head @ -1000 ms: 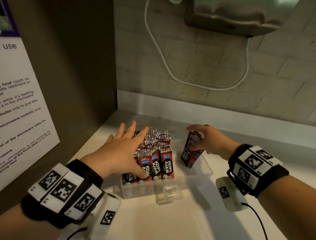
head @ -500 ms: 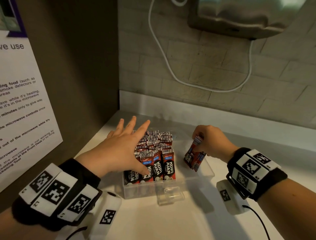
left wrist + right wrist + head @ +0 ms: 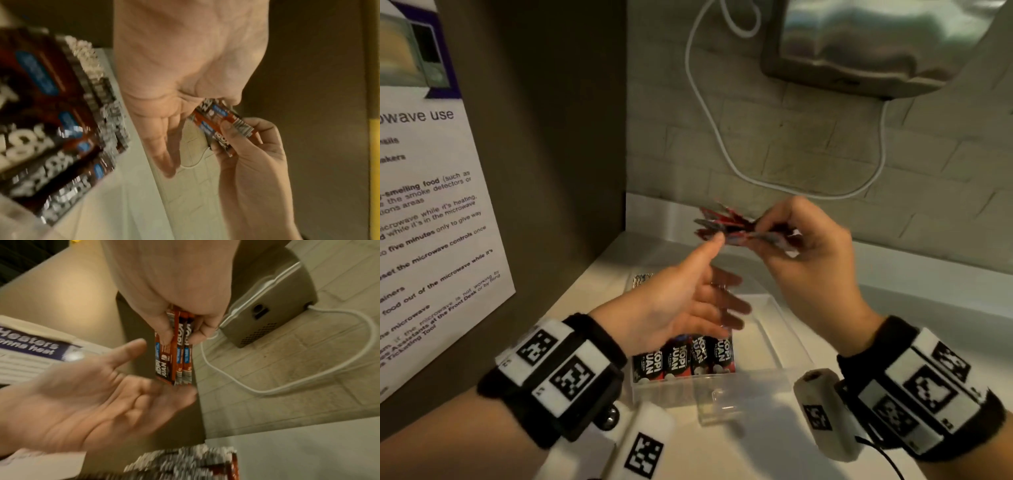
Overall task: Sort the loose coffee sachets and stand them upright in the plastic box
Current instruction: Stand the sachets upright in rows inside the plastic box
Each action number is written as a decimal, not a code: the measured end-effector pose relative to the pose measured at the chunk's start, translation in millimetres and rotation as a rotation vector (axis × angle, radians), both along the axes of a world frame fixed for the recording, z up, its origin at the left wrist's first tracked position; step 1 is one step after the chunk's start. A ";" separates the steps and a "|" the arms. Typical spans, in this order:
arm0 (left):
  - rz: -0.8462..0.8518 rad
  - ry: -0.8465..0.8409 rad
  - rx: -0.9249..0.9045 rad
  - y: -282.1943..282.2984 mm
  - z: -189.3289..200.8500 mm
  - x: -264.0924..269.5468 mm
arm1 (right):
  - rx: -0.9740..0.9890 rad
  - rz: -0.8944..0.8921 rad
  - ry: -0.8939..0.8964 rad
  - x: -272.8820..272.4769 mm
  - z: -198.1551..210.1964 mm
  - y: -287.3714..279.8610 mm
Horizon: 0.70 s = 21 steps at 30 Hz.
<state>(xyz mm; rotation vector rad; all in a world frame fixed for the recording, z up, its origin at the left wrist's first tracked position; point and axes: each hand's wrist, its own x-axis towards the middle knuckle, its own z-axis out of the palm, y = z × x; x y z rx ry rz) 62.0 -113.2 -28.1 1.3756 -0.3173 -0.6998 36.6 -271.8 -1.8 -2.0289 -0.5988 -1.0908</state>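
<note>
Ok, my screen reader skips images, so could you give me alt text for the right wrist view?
The right hand pinches a few red coffee sachets pointing away from the camera, while the open left hand waits palm-up just below them. Sachet tops blur along the bottom edge.

You can read "KOPI JUAN" in white letters on the dark red sachets [image 3: 685,356] standing at the front of the clear box [image 3: 774,373]. The same name shows on the sachets [image 3: 174,353] pinched in your right hand [image 3: 808,260], seen from the right wrist view; their small blue labels are too blurred to read. On the wall poster [image 3: 431,222] at your left the heading ends in "wave use", and further down you can make out "smelling food (such as", "smoke detectors", "five minutes only to give way" and "microwave controls". A second notice [image 3: 30,345] in the right wrist view reads "Heaters" on a dark blue band.
</note>
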 end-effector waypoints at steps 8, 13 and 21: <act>0.320 0.212 -0.524 -10.5 9.3 0.4 | -0.176 0.171 0.060 -2.2 -35.0 17.4; 0.397 0.124 -0.474 -4.7 -0.8 3.4 | -0.019 0.165 0.173 -9.3 -20.8 14.2; 0.210 0.009 -0.372 -5.4 -9.0 -5.7 | 0.407 0.078 0.712 4.0 -7.3 11.8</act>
